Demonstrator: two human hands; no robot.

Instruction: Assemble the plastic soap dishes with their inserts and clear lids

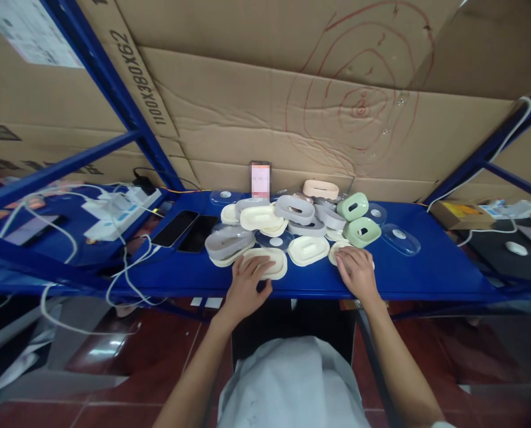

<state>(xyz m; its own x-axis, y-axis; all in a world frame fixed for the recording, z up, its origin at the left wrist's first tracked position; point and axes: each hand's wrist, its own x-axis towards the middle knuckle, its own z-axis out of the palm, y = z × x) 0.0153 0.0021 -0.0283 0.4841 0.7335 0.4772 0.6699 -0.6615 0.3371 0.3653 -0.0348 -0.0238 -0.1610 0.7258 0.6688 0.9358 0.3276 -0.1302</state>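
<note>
- Tray in cream point(278, 265): at one o'clock from left hand point(250, 284), beneath its curved fingers
- Right hand point(357, 270): bent over cream piece point(334, 254) at ten o'clock
- Either hand gripping: cannot tell

The tabletop point(426, 261) is showing deep blue, the oval trays point(309, 251) are showing pale cream, the hollow holders point(230, 242) are showing lilac-grey, two slotted pieces point(370, 234) are wearing light green and another piece point(319, 195) is wearing peach. The cardboard wall point(225, 107) is showing brown, with rough red concentric rings point(361, 110) and black lettering point(143, 77) patterning it. The floor point(132, 348) is showing dark red.
</note>
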